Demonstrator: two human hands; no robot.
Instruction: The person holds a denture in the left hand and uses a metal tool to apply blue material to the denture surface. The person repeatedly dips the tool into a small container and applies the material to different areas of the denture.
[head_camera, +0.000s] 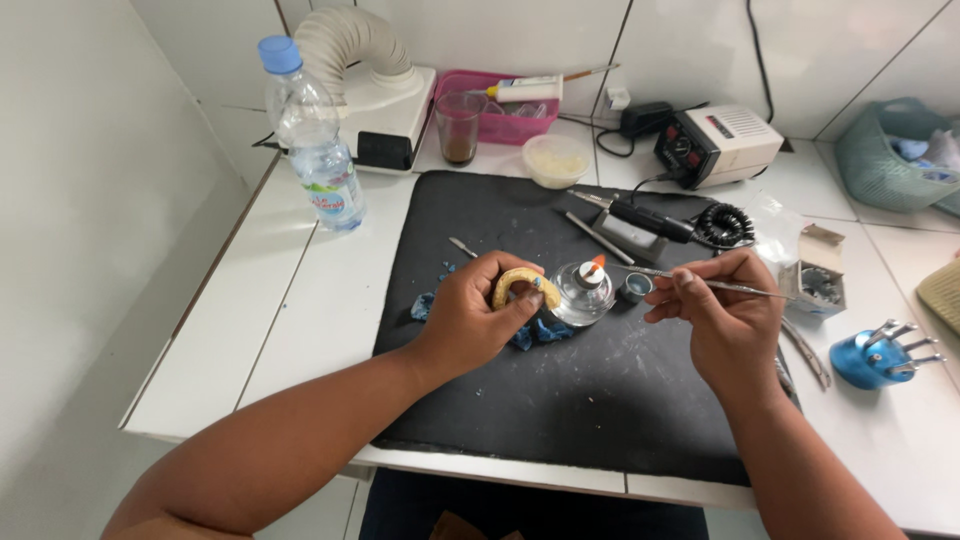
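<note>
The left hand (470, 312) grips a yellow arch-shaped dental cast (517, 283) beside the glass spirit lamp (583, 290), while the right hand (722, 310) pinches a thin metal instrument (700, 284) over the black mat (600, 400).

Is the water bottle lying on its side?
No, the bottle stands upright with its blue cap on, on the white table left of the black mat.

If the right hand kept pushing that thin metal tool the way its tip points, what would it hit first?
Probably the small glass burner: the right hand aims the metal tool leftward, its tip near the burner's orange-capped top. Beyond sits the yellowish arch in the left hand. Depth is unclear.
</note>
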